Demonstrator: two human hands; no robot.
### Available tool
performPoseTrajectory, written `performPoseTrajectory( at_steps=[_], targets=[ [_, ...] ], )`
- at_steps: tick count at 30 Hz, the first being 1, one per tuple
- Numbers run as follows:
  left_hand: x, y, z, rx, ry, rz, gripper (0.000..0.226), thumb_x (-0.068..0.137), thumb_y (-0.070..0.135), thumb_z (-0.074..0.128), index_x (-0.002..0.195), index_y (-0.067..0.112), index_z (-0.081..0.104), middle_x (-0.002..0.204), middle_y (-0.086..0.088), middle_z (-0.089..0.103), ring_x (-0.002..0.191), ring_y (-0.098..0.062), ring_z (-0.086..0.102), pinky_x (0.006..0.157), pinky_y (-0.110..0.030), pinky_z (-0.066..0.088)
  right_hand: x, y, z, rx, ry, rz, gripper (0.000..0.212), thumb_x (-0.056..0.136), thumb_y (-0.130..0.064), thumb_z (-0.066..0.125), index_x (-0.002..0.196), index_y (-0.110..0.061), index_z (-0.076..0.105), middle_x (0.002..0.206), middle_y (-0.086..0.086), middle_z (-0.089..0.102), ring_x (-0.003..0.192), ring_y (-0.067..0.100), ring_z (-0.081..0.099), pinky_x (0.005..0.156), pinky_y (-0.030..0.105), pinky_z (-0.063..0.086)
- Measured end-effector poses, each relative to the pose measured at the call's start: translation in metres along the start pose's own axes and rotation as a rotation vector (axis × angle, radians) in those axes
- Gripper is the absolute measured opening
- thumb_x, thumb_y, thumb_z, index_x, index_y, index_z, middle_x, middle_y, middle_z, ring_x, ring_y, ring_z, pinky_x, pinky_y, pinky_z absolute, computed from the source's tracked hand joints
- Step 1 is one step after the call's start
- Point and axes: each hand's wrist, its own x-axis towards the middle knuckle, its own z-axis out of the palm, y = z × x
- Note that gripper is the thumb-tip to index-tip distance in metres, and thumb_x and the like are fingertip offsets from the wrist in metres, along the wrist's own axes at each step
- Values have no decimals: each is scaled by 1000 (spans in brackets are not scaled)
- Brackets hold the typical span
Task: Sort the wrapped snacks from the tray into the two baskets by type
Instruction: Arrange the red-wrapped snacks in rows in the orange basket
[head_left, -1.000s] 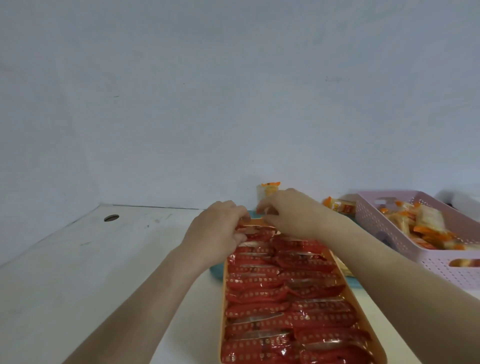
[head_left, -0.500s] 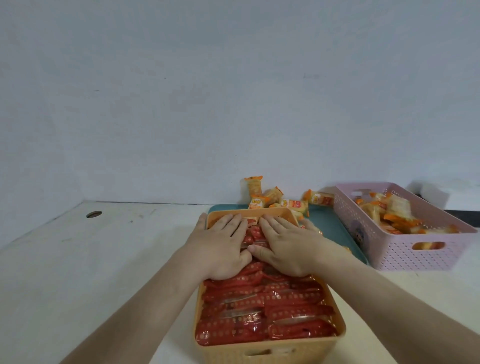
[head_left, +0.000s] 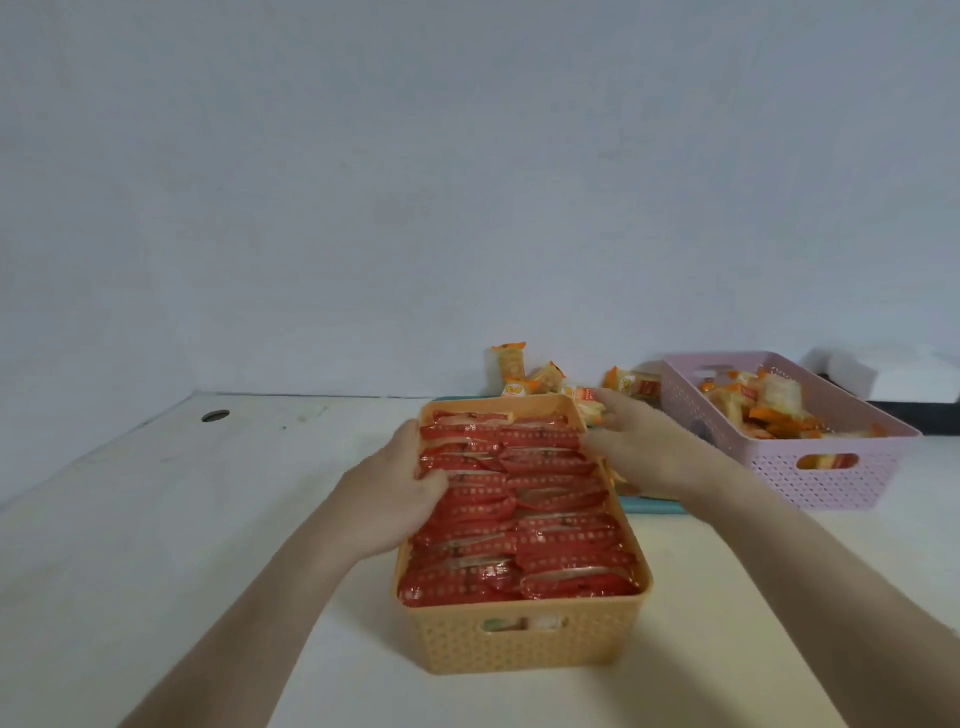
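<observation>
Sitting in the middle of the white bench (head_left: 156, 545), an orange basket (head_left: 519, 644) is holding red packets (head_left: 519, 514) laid across it in two overlapping rows that fill it to the rim. The left hand (head_left: 395, 493) is resting on the basket's left rim with the fingers curling over onto the red packets, partly closed against rim and wrappers; whether it is actually pinching one cannot be told. The right hand (head_left: 639, 452) is hovering at the basket's far right corner, fingers spread and open, gripping nothing, its edge looking to touch the rim.

Behind and to the right of the orange basket, a teal tray (head_left: 654, 504) is showing only as a thin strip under the right forearm. Orange-and-white packets (head_left: 524, 376) are lying loose on the tray's far part, near the wall (head_left: 467, 182), one of them standing upright.

Further right, a pink basket (head_left: 831, 467) is standing on the bench, apart from the orange one, and is holding a loose heap of the same orange-and-white kind. A dark round hole (head_left: 215, 415) is showing in the bench near its far left corner. A white object (head_left: 883, 374), blurred, is lying behind the pink basket.
</observation>
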Motion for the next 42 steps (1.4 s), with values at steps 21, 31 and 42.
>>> performPoseTrajectory(
  at_steps=[21, 31, 42],
  targets=[
    [-36, -27, 12, -534, 65, -114, 26, 102, 27, 42, 120, 46, 45, 100, 6, 73, 80, -12, 73, 67, -36, 58, -30, 5, 32, -33, 19, 48, 29, 101, -27, 35, 102, -18, 63, 89, 1, 72, 76, 18, 71, 59, 39, 61],
    [-1, -75, -36, -336, 261, -213, 32, 103, 21, 37, 114, 44, 57, 98, 0, 73, 90, -22, 70, 90, -48, 53, 9, -27, 92, 88, -44, -57, 25, 93, -21, 41, 95, -14, 64, 96, 5, 71, 91, 25, 66, 85, 47, 54],
    [-4, -78, -26, 119, 577, 245, 16, 92, 24, 57, 105, 29, 66, 109, 16, 57, 102, -1, 51, 85, -13, 36, 33, -30, 121, -112, -69, -114, 29, 96, -27, 39, 92, -11, 63, 88, 4, 68, 82, 26, 64, 82, 50, 54]
  ],
)
